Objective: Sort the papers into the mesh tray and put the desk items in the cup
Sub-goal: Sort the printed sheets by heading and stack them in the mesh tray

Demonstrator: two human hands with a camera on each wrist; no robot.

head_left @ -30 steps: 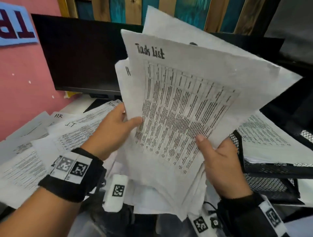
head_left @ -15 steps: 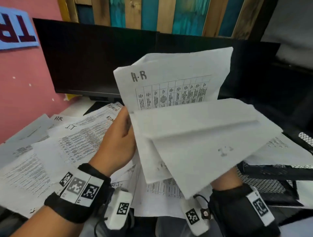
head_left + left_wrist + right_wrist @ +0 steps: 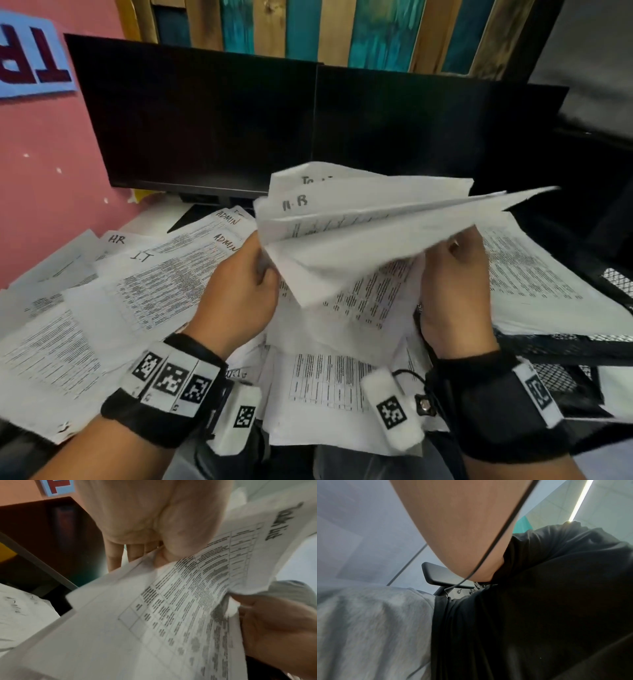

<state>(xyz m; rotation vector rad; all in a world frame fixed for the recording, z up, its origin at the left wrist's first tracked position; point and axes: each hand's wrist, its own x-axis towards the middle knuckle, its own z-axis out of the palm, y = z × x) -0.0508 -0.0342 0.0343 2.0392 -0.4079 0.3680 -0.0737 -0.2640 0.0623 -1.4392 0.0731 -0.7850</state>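
In the head view I hold a bundle of printed white papers [image 3: 359, 236] low over the desk, fanned out and nearly flat. My left hand [image 3: 246, 284] grips its left edge, and my right hand [image 3: 452, 274] grips sheets from underneath on the right. One sheet is marked "H.R". The black mesh tray [image 3: 579, 347] stands at the right with a stack of sheets [image 3: 534, 274] on it. In the left wrist view a "Task List" sheet [image 3: 197, 588] crosses under my left hand [image 3: 145, 545], and my right hand [image 3: 274, 622] pinches its edge. No cup is in view.
Loose sheets [image 3: 102, 308] marked HR, I.T and ADMIN cover the desk at left and centre. Two dark monitors [image 3: 308, 130] stand close behind. A pink wall [image 3: 41, 171] is at the left. The right wrist view shows only my forearm, clothing and a chair armrest [image 3: 443, 577].
The bundle has come down from upright in front of the monitors to nearly flat over the desk, its sheets fanning apart. Both hands keep hold; the right hand shifted under the sheets.
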